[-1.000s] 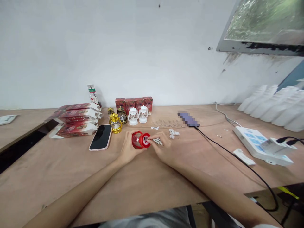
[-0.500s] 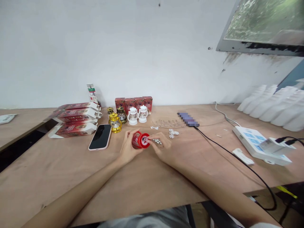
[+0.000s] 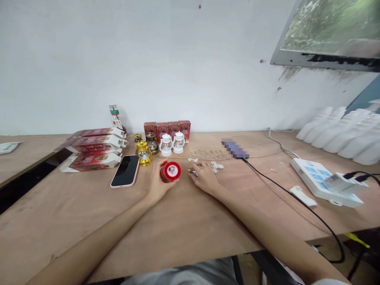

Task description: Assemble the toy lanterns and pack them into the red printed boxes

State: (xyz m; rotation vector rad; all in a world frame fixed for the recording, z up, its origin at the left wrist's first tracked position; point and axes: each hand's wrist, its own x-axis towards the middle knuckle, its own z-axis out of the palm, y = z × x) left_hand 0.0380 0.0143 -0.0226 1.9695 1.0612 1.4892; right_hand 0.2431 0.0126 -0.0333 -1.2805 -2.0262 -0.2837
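Note:
My left hand (image 3: 156,183) grips a small red toy lantern (image 3: 170,171), tipped on its side so that its round base faces me. My right hand (image 3: 204,177) has come off the lantern and rests on the wooden table (image 3: 184,225), fingers curled over a cluster of small silver button cells (image 3: 193,172). Whether a cell is pinched between the fingertips is too small to tell. More small white parts (image 3: 216,166) lie just beyond the right hand.
Gold (image 3: 144,153), dark (image 3: 152,143) and two white lanterns (image 3: 166,145) stand before red boxes (image 3: 168,129). A phone (image 3: 126,170) and flat red cartons (image 3: 93,149) lie left. A black cable (image 3: 297,200) runs right, past a white device (image 3: 325,182).
My right hand has left the lantern's base and moved right onto the button cells. The left hand has turned the lantern so its base faces me more squarely.

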